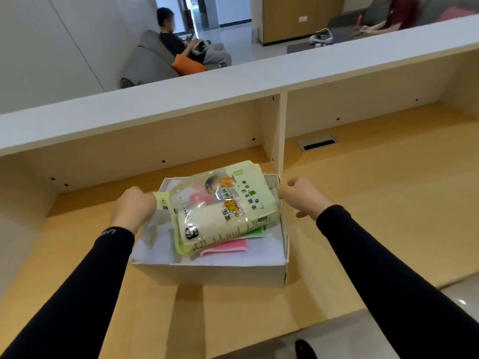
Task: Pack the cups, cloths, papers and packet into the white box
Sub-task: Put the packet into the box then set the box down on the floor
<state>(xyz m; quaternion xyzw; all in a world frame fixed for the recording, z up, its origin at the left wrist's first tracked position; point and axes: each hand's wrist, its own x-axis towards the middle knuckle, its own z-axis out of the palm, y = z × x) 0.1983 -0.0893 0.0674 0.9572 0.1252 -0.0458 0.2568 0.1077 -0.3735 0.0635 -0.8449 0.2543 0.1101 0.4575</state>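
One packet (223, 206), long axis near-left to far-right, over white box (207, 274).

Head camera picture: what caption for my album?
Left hand pinches the packet lying on cloths in the white box; right hand beside it.

Packet (223, 211) lay on cloths (225, 248) inside box (207, 274) on desk (363, 203); left hand (134, 206) at its left, right hand (300, 196) at box's right.
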